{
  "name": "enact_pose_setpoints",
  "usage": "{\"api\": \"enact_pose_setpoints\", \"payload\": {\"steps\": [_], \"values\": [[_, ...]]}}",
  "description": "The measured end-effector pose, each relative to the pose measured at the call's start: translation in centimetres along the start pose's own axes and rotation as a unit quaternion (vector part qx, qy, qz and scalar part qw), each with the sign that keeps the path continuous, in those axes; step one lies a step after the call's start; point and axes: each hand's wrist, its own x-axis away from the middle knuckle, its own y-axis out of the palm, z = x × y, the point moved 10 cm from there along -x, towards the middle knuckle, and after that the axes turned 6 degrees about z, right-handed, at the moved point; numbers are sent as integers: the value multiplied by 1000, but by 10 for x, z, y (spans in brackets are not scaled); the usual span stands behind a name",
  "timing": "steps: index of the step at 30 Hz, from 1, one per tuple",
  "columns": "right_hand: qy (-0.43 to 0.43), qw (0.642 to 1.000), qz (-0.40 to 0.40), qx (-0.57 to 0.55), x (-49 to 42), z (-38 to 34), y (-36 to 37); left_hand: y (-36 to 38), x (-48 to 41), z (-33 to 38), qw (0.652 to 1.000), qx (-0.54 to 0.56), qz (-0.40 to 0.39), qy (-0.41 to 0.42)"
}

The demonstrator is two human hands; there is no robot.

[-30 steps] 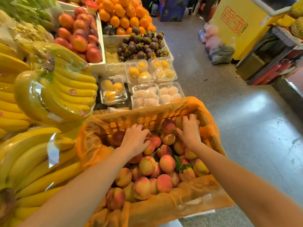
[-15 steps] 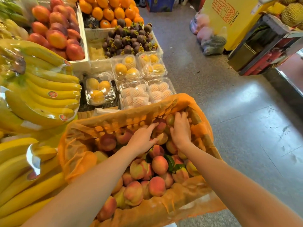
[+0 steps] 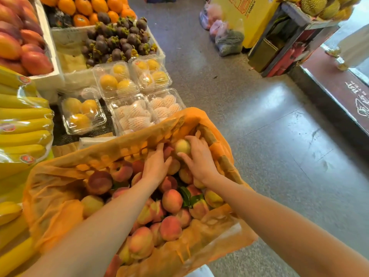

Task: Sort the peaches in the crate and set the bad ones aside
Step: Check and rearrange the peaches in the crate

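Market fruit stall around me; peaches point(image 3: 172, 200) fill the orange-lined crate point(image 3: 60, 188); at its far end my right hand point(image 3: 199, 156) cups a pale peach point(image 3: 182, 146), fingers curled; my left hand point(image 3: 156, 166) lies spread on fruit just beside.

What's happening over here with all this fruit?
A person at a fruit stall is going through a crate of peaches lined with orange plastic. Both bare hands are at its far end: the right hand has its grip around a pale yellowish peach, while the left hand rests flat on the reddish peaches beside it. Nothing has visibly been set aside yet. Bananas, mangosteens and boxed fruit surround the crate.
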Motion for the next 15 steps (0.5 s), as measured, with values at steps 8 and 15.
{"api": "enact_pose_setpoints", "payload": {"steps": [8,15], "values": [[55,990,-40,-123,10,17,-6,-14,5,4,998,-4,-3,62],[25,974,-193,-117,28,2,34,-49,28,-19,981,-116,-87,132]]}}
